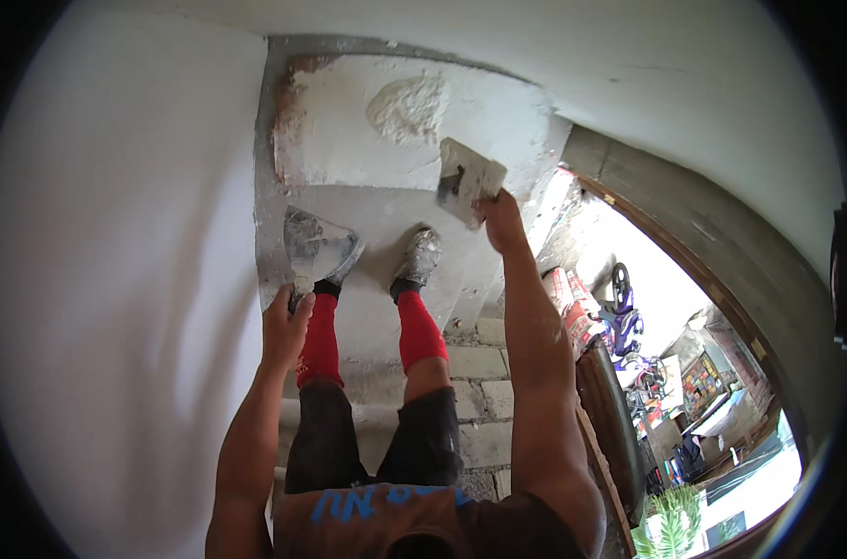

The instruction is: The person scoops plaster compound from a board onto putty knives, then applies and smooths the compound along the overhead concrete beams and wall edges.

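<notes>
My left hand (285, 321) grips the handle of a wide putty knife (313, 244), its smeared blade pointing up beside the white wall (116, 279). My right hand (500, 216) is stretched forward and holds a flat plaster-coated trowel (467, 179) over a white board (367, 140). A mound of white plaster (407, 107) lies on that board, just left of the trowel. Below are my legs in red socks (420, 328), dark shorts and plaster-spattered shoes (418, 255).
I stand on a grey concrete ledge (386, 219) with block steps (484, 373) beneath. To the right is an opening onto a bright street with a purple bike (622, 312), red sacks (572, 303) and a green plant (670, 522).
</notes>
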